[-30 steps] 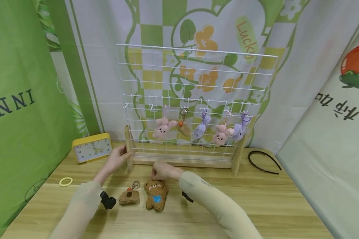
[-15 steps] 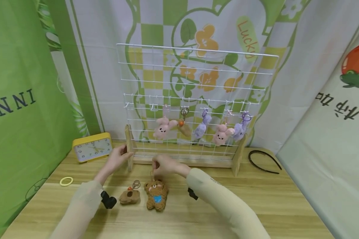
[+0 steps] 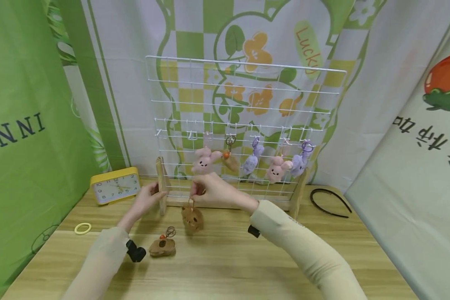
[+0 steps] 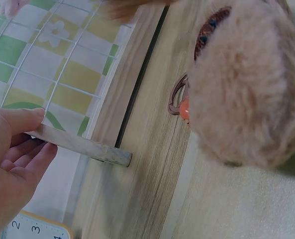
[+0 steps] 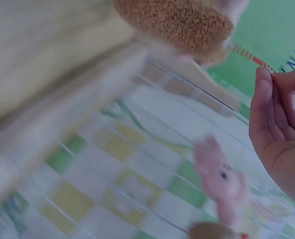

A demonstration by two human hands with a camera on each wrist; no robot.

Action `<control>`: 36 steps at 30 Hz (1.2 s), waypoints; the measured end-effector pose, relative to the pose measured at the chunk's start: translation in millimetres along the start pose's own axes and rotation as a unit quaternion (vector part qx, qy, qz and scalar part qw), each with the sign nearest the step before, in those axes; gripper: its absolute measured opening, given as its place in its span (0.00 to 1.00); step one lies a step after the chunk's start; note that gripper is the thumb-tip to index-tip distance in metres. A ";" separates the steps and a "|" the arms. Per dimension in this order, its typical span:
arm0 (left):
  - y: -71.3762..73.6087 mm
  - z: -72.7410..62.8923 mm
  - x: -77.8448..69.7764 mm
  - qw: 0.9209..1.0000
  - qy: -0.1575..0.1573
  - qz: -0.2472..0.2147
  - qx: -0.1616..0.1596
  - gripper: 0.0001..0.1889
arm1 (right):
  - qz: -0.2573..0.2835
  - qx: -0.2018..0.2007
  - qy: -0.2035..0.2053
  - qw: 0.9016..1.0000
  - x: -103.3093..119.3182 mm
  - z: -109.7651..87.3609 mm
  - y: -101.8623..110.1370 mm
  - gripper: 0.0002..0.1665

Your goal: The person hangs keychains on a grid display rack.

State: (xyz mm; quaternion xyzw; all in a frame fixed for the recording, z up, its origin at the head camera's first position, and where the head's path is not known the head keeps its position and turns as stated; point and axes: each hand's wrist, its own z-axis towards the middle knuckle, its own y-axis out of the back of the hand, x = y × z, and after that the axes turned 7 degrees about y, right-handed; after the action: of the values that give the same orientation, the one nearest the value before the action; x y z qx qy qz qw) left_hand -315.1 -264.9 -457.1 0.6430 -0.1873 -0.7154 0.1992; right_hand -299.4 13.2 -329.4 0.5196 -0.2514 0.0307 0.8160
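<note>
My left hand [image 3: 148, 200] grips the left wooden upright [image 4: 87, 146] of the white wire grid rack [image 3: 247, 66], thumb on one side and fingers on the other. With thumb and fingertips, my right hand [image 3: 215, 189] pinches the cord [image 5: 254, 57] of a brown plush bear keychain [image 3: 192, 219]. The bear hangs in the air in front of the rack's base, turned partly away. A tan plush keychain [image 3: 163, 247] with an orange bead and ring lies on the table [image 3: 210, 279], left of the bear. In the left wrist view the tan plush [image 4: 251, 84] looms large.
Pink rabbit [image 3: 206, 161], brown and purple plush [image 3: 251, 163] keychains hang from hooks on the grid. Two hooks at the left [image 3: 191, 135] carry nothing. A yellow clock [image 3: 116, 186] and yellow ring [image 3: 83, 228] sit left; a black headband [image 3: 330, 203] lies right.
My right hand has risen toward the grid, lifting the bear keychain off the table by its cord. The left hand has stayed on the upright.
</note>
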 end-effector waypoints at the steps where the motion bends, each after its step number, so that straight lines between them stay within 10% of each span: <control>1: -0.2 0.1 0.4 1.000 0.000 -0.001 0.000 0.24 | -0.018 -0.007 0.009 1.000 3.0 3.3 6.8 0.05; 17: -2.0 3.6 0.9 0.999 -0.030 -0.001 -0.013 0.22 | -0.113 -0.079 -0.010 0.990 50.9 59.7 105.6 0.05; 36: -1.5 1.6 0.0 1.000 0.000 0.009 -0.009 0.25 | -0.150 -0.047 -0.066 0.985 30.6 83.6 106.8 0.07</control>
State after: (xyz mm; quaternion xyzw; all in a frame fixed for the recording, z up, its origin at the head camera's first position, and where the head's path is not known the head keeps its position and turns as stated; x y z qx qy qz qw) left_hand -316.7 -263.6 -457.7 0.6395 -0.1865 -0.7152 0.2114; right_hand -337.6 -16.5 -199.1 0.5133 -0.2249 -0.1385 0.8165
